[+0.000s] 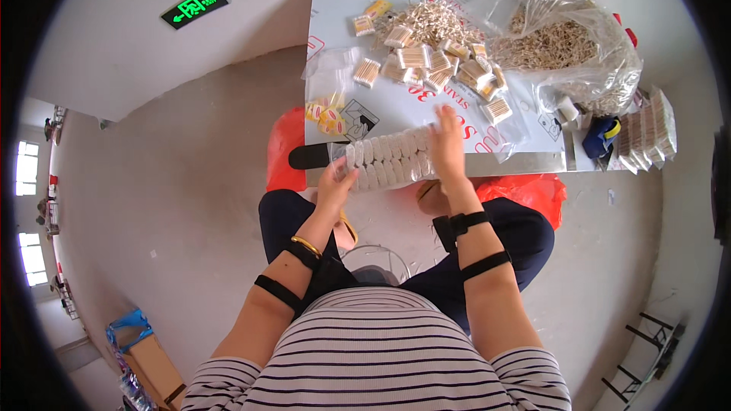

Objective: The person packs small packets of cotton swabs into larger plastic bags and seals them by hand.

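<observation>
A long clear bag point(392, 160) with two rows of white-ended cotton swab bundles lies level at the table's near edge. My left hand point(335, 185) grips its left end, thumb on the near side. Against its right end rests my right hand point(449, 141), fingers stretched out away from me. Past the bag, small packs of cotton swabs point(438, 61) are heaped in the middle of the table. Behind them spreads a pile of loose cotton swabs point(442, 19). Small yellow-and-white packets point(327, 118) lie beyond my left hand, near empty-looking clear bags point(331, 65).
A big clear sack of loose swabs point(552, 42) stands at the table's right. Near it are a blue-and-yellow tape dispenser point(603, 137) and stacked filled bags point(647, 133). A black rounded object point(308, 157) juts over the left edge. Red plastic bags point(285, 152) hang below the table.
</observation>
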`<state>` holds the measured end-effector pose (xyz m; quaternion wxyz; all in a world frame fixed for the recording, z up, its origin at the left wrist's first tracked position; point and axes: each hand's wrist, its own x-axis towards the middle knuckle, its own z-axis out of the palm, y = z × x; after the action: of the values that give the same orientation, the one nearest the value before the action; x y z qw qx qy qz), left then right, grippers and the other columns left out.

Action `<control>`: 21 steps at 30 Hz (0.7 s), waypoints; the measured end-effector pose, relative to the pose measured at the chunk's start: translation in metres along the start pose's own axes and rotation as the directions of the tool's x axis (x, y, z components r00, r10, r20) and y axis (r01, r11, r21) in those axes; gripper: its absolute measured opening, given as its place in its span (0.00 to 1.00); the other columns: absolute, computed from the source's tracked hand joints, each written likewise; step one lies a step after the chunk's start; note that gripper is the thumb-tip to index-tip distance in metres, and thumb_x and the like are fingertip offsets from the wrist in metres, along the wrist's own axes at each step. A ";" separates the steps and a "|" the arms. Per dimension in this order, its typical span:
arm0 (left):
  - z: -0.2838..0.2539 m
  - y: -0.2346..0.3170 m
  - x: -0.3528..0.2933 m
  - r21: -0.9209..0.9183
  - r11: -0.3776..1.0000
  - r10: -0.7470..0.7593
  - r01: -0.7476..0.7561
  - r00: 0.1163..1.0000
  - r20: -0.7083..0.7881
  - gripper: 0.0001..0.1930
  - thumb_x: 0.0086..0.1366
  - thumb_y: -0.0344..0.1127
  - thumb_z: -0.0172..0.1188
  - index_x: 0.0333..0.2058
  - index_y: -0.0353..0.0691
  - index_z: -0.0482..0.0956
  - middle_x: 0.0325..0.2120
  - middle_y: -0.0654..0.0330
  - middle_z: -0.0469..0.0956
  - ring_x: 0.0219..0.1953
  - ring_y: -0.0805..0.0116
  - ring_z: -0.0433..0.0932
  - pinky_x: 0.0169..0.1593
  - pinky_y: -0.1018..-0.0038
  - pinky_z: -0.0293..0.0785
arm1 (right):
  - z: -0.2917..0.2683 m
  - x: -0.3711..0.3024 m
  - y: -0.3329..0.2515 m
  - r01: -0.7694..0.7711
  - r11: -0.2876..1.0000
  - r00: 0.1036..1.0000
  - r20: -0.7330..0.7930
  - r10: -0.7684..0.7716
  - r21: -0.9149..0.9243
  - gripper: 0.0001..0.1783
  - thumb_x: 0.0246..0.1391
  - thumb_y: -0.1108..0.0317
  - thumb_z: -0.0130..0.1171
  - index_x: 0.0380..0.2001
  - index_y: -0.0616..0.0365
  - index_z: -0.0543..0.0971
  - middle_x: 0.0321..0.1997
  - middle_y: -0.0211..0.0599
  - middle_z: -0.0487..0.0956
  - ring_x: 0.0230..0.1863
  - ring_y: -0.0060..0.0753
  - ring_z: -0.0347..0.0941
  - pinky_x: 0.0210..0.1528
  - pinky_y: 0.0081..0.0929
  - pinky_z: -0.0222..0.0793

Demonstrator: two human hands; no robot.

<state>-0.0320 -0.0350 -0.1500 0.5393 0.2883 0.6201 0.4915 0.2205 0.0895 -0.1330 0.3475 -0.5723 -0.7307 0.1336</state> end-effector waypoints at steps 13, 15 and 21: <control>0.007 0.001 0.008 -0.101 0.991 -0.103 0.082 0.970 -0.222 0.21 0.61 0.45 0.74 0.44 0.38 0.80 0.40 0.64 0.81 0.41 0.77 0.77 0.42 0.78 0.72 | 0.016 -0.021 0.034 -0.540 0.740 0.839 0.331 0.433 0.401 0.27 0.74 0.51 0.42 0.62 0.59 0.74 0.61 0.53 0.77 0.65 0.48 0.71 0.67 0.37 0.63; 0.011 0.005 0.009 -0.139 0.984 -0.139 0.110 0.965 -0.224 0.21 0.61 0.46 0.74 0.44 0.38 0.80 0.40 0.64 0.81 0.41 0.76 0.77 0.43 0.77 0.72 | 0.019 -0.021 0.033 -0.580 0.707 0.812 0.366 0.456 0.405 0.28 0.74 0.51 0.42 0.62 0.60 0.74 0.61 0.53 0.77 0.66 0.49 0.71 0.67 0.37 0.63; 0.018 0.002 0.016 -0.046 0.996 -0.086 0.079 0.975 -0.205 0.16 0.64 0.43 0.71 0.42 0.37 0.82 0.36 0.65 0.82 0.39 0.76 0.78 0.44 0.77 0.73 | 0.039 -0.027 0.029 -0.684 0.555 0.728 0.493 0.477 0.474 0.30 0.75 0.48 0.41 0.68 0.58 0.68 0.68 0.44 0.72 0.70 0.36 0.63 0.70 0.31 0.57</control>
<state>-0.0193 -0.0152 -0.1534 0.4973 0.1996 0.6748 0.5074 0.2194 0.0816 -0.1879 0.3338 -0.6044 -0.4524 0.5645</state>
